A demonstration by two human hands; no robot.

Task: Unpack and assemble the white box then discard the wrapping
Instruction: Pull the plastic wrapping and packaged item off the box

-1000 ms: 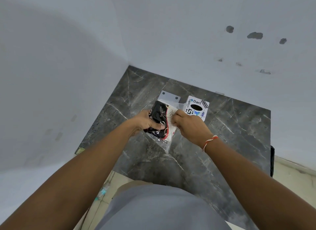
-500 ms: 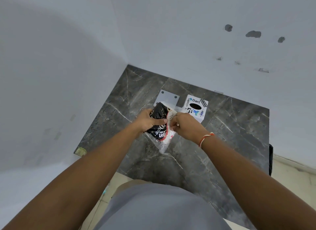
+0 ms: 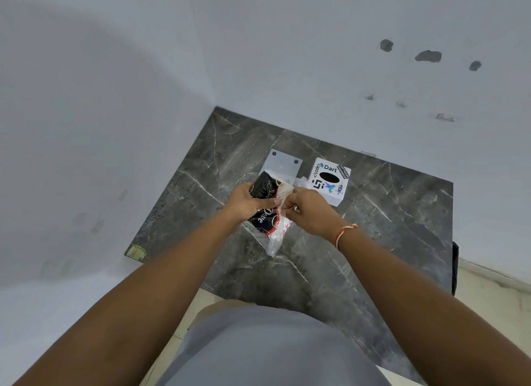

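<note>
Packet [image 3: 263,210] raised, inside clear wrapping [image 3: 277,236].

walls [image 3: 115,127] close behind white box [image 3: 329,181]

The worktop [image 3: 373,227] is dark grey marble with pale veins. The packet [image 3: 263,196] is black with cream swirls and red trim. At two o'clock, the white box [image 3: 330,181] carries black and blue stickers.

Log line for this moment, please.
left hand: grips black packet | right hand: pinches clear wrapping | white box: on marble table, untouched
</note>
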